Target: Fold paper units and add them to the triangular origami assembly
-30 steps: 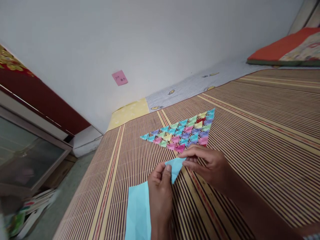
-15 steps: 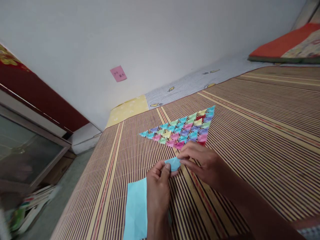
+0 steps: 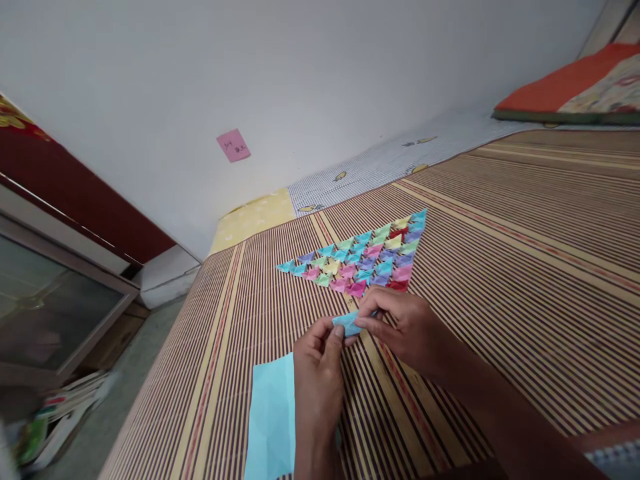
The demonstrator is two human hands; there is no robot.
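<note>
Both hands pinch a small folded light-blue paper piece (image 3: pixel 349 324) just above the striped bamboo mat (image 3: pixel 500 267). My left hand (image 3: pixel 317 373) grips its left end with thumb and fingers closed. My right hand (image 3: pixel 400 327) pinches its right end from above. Just beyond my fingers lies a triangular patch of several small folded paper pieces (image 3: pixel 365 257) in blue, pink, yellow, green, purple and red. A larger light-blue paper sheet (image 3: pixel 273 420) lies flat on the mat under my left wrist.
A pink sticky note (image 3: pixel 233 145) is stuck on the white wall. A dark red cabinet with a glass door (image 3: pixel 55 280) stands at the left, beside the mat's edge. An orange cushion (image 3: pixel 570 87) lies at the far right. Patterned bedding (image 3: pixel 350 180) runs along the wall.
The blue piece has become smaller and narrower between my fingers, folded down from a wider triangle. Both hands stayed in about the same place.
</note>
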